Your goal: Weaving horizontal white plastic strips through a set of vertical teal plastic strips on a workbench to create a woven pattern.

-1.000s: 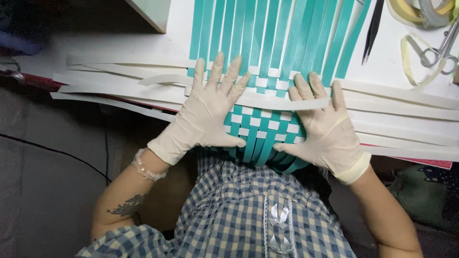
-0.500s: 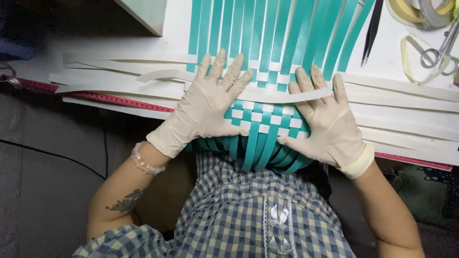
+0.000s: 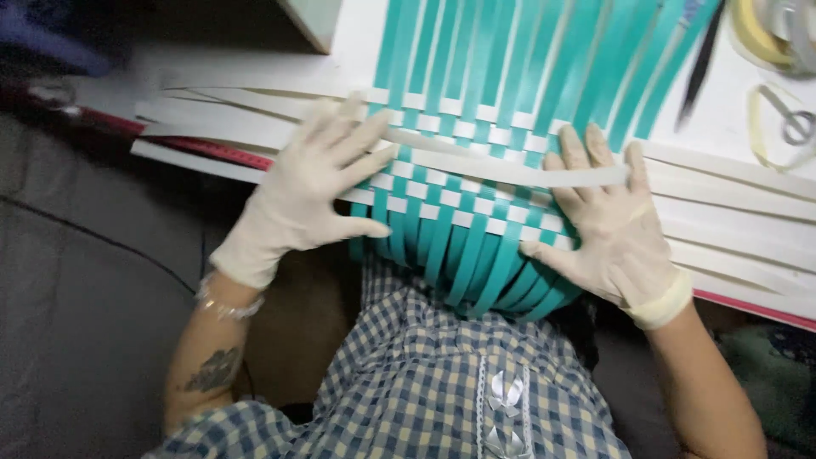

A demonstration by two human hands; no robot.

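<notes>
Since the earlier moment both of my hands have slid a little apart along the woven panel (image 3: pixel 463 212), and the weave now shows more finished rows between them; everything else I place against that panel. Far to its left a red-edged strip (image 3: pixel 212 151) runs under the loose white strips (image 3: pixel 229 127) that stick out sideways from the weave; my left hand (image 3: pixel 310 191), gloved in thin white latex, lies flat on the panel's left edge, fingers (image 3: pixel 361 140) spread and pressing down on the white ends, thumb pointing toward the middle; a bracelet (image 3: pixel 223 304) sits on that wrist, below and left of the panel. The panel itself lies on the white worktop (image 3: pixel 361 38), teal strips (image 3: pixel 510 51) running away from me and fanning out beyond its upper edge, their near ends curling over the worktop's edge toward my checked shirt (image 3: pixel 425 382); one long white strip (image 3: pixel 518 172) crosses the panel's upper rows, loose and slightly raised. My right hand (image 3: pixel 616 229), also gloved, rests flat on the panel's right edge, fingers (image 3: pixel 586 153) spread, their tips touching that loose strip, nothing pinched; more white strip ends (image 3: pixel 731 204) lie to the right of the panel; up and right of it, blurred, are scissors (image 3: pixel 795 123) and a roll of yellowish tape (image 3: pixel 756 30).
</notes>
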